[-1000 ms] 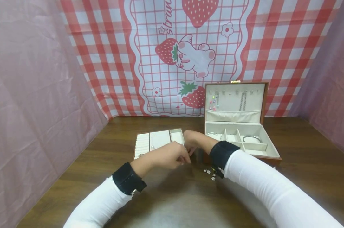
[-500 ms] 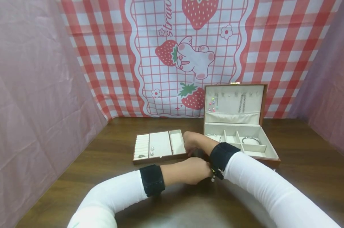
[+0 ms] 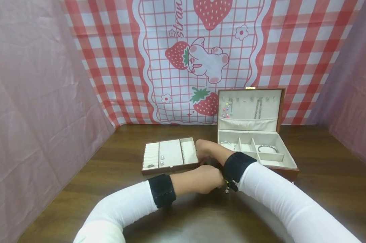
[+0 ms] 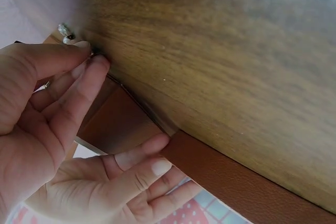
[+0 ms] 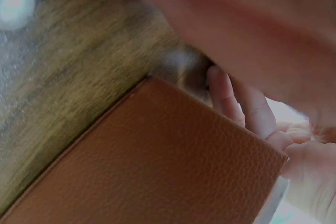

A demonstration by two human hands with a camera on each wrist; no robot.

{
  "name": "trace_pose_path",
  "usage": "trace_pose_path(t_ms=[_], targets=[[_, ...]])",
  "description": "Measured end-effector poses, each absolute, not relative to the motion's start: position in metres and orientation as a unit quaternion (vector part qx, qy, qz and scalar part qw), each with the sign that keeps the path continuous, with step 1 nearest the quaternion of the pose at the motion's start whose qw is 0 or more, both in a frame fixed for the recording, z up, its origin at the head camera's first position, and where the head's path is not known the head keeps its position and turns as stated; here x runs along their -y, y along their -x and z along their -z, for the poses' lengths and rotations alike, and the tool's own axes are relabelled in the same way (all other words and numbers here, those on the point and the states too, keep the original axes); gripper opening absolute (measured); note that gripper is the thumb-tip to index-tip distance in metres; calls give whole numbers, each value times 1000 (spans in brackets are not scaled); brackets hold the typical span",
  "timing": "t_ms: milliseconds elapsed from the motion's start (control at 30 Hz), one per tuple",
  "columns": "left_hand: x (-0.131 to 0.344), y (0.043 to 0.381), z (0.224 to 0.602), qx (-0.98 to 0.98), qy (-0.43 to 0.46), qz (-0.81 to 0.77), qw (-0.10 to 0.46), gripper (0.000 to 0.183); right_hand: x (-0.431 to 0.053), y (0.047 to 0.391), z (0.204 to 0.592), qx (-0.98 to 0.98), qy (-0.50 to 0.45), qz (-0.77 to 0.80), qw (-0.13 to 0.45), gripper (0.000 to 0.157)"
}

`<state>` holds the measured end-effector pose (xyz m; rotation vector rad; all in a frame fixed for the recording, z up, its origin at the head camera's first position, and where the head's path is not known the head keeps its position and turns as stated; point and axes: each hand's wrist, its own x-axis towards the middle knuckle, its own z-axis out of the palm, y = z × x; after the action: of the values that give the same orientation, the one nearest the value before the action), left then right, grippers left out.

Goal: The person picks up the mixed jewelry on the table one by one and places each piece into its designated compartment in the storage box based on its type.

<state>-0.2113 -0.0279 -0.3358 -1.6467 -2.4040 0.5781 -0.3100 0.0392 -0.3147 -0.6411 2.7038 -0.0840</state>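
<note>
My left hand (image 3: 204, 179) is low over the table, its thumb and fingers pinched around a small piece of jewellery (image 4: 94, 52); only a dark bit shows between the fingertips, and I cannot tell its kind. Just beyond lies a small sparkling jewellery piece (image 4: 64, 31). My right hand (image 3: 203, 150) is at the right end of the flat cream-lined tray (image 3: 170, 151). In the left wrist view its thumb and index finger are at the tray's brown leather corner (image 4: 210, 166), with the other fingers loosely extended. The tray bears a ring (image 3: 150, 165) and two round studs (image 3: 162, 160).
Right of the hands stands an open brown jewellery box (image 3: 289, 165) with bracelets in its compartments and necklaces inside the raised lid. A white pearl piece (image 5: 17, 6) lies on the wooden table near its brown leather side (image 5: 157, 145). A checkered strawberry cloth (image 3: 207, 60) hangs behind.
My left hand has moved right, from in front of the tray to the small jewellery pieces below the right forearm, uncovering the tray's front. My right hand has stayed at the tray's end.
</note>
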Motion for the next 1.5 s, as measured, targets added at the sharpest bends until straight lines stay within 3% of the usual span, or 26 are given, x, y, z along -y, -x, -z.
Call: trace_pose_path(t_ms=[133, 533, 733, 867, 1100, 1500], targets=[[33, 211, 335, 807, 553, -188, 81, 11, -43, 306, 316, -956, 192, 120, 184, 11], [67, 216, 315, 832, 549, -50, 56, 13, -46, 308, 313, -953, 182, 161, 182, 28], [100, 230, 299, 842, 527, 75, 90, 13, -47, 306, 313, -938, 146, 241, 201, 22], [123, 238, 290, 858, 487, 145, 80, 10, -44, 304, 314, -935, 123, 262, 204, 21], [155, 253, 291, 892, 405, 187, 69, 8, -45, 304, 318, -921, 105, 310, 210, 64], [183, 278, 308, 920, 314, 234, 30, 13, -44, 304, 321, -919, 100, 317, 211, 66]])
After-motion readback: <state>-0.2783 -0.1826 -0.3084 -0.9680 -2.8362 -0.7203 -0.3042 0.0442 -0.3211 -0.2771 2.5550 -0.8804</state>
